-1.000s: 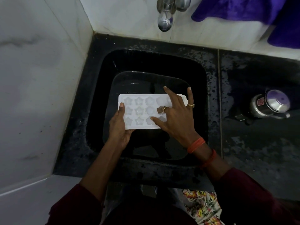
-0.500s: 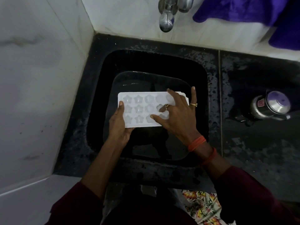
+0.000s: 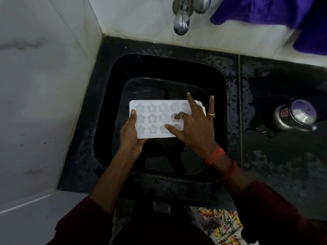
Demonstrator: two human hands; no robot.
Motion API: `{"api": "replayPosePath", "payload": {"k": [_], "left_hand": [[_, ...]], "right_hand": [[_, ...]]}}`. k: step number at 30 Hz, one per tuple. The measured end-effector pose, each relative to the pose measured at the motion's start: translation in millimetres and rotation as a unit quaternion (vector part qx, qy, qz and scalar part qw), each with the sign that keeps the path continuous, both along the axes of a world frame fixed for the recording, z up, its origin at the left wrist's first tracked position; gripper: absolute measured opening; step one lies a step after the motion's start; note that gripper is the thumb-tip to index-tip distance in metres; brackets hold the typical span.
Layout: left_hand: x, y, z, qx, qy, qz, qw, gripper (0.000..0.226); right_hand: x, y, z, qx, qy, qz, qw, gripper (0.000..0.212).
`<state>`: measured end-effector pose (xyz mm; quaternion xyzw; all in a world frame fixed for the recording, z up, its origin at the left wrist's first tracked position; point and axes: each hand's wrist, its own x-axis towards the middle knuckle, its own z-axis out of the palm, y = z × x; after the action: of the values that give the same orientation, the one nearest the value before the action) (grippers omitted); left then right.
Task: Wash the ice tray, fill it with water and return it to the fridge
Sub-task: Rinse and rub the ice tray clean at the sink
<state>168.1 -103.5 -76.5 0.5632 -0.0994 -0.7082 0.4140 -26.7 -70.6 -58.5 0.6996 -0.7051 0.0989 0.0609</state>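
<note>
Item: white tray (image 3: 155, 119), cells star- and flower-shaped, held level over the black sink (image 3: 223, 103), above a clear basin (image 3: 134, 85) that sits inside the sink.

Left hand (image 3: 130, 138): grips the tray's left end. The thumb lies on top of the rim beside the left column of cells. The palm sits at the near-left corner. The fingers go under the tray and are hidden.

Right hand (image 3: 193, 129): spread wide over the tray's right part, not gripping. The thumb tip rests on the near row. One ringed finger is bent down into a middle-row cell. Another finger reaches past the far edge, and an outer finger, also ringed, points beyond the right end. This hand covers the tray's right end. Red threads circle the wrist.

The tray thus runs from the left grip rightward under the right palm.

Surroundings: tap (image 3: 181, 23) on the tiled wall above the sink, no water seen running. Purple cloth (image 3: 261, 9) at upper right. Steel flask (image 3: 294, 117) on the dark counter (image 3: 283, 165), well apart from the tray.
</note>
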Motion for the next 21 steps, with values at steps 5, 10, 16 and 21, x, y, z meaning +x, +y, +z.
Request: {"api": "replayPosePath", "payload": {"k": [5, 10, 16, 21], "left_hand": [[-1, -2, 0, -0.006, 0.008, -0.004, 1.0, 0.052], [-2, 0, 2, -0.002, 0.014, -0.003, 1.0, 0.049], [-1, -1, 4, -0.011, -0.002, 0.0, 1.0, 0.049], [-1, -2, 6, -0.013, -0.005, 0.006, 1.0, 0.047]], "right_hand": [[-2, 0, 5, -0.008, 0.006, -0.008, 1.0, 0.05], [-1, -3, 9, 0.019, -0.007, 0.017, 1.0, 0.05], [1, -5, 15, 0.015, -0.014, 0.02, 1.0, 0.05], [1, 3, 14, -0.031, -0.024, 0.013, 0.999, 0.051]]}}
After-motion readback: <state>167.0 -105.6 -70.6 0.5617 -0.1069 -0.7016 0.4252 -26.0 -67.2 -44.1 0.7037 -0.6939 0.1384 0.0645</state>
